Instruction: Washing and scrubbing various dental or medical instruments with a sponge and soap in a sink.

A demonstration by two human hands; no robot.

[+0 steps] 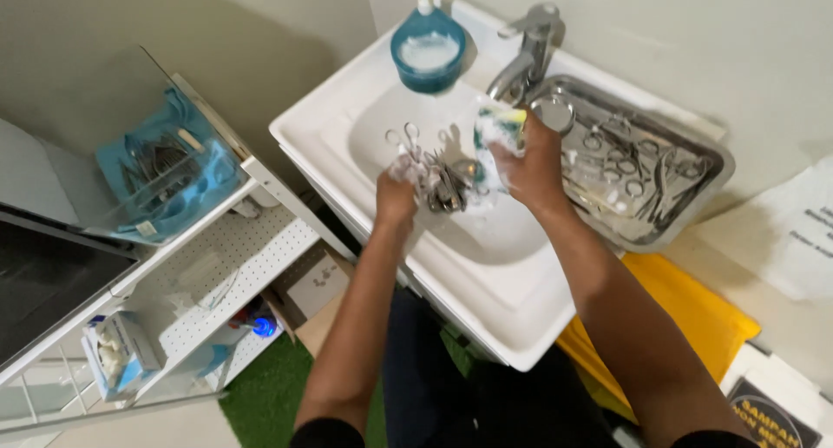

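1. The white sink (pixel 486 274) fills the middle of the view; its basin lies under both hands, and the metal tap (pixel 528 57) stands at the far rim.
2. The white shelf unit (pixel 217 266) stands to the left of the sink; on its top there is a clear box with blue cloth and metal tools (pixel 165 174), and lower down a small tissue box (pixel 121 352).
3. The steel tray (pixel 694 196) rests on the right side of the sink, just beside the right hand; many scissors-like instruments lie in it.
4. A yellow bag (pixel 694 313) lies below the tray, near the right forearm.
5. The blue soap dispenser (pixel 428 49) stands at the far-left corner of the sink, well apart from the hands.
6. The right hand (pixel 531 166) is closed around a yellow and green sponge (pixel 500 128) with foam on it; the sponge sticks out above the fingers.
7. The left hand (pixel 396 196) is closed on a bundle of metal instruments (pixel 434 174) — the ring handles point away from the person, up and a little left, and the tips point down to the drain.
8. The bundle lies between the two hands; the sponge is just to its right, touching or almost touching — I cannot tell which.
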